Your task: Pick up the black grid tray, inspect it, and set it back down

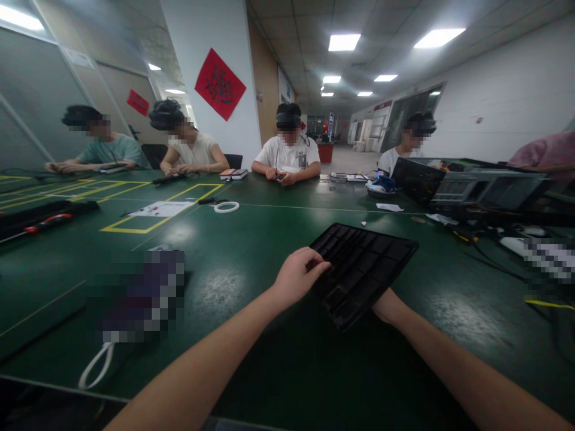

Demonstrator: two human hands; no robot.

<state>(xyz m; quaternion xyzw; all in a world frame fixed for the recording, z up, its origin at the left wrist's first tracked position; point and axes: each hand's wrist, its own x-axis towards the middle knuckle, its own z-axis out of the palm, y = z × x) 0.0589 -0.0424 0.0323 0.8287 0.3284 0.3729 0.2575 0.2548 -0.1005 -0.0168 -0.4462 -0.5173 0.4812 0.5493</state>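
Observation:
A black plastic tray (375,257), divided by raised ribs into several shallow compartments, is tilted toward me above the green table. My right hand (387,306) supports it from beneath at the lower right, with its fingers hidden behind the tray. My left hand (302,272) is at the tray's left side, thumb and forefinger pinched together over the compartments. Whatever may be between those fingertips is too small to make out.
A phone-like device with a white strap (95,364) lies to the left, partly blurred out. A white ring (226,207) is farther back. An opened computer case (489,188), cables and tools crowd the right. Several people with headsets sit around the table (215,287).

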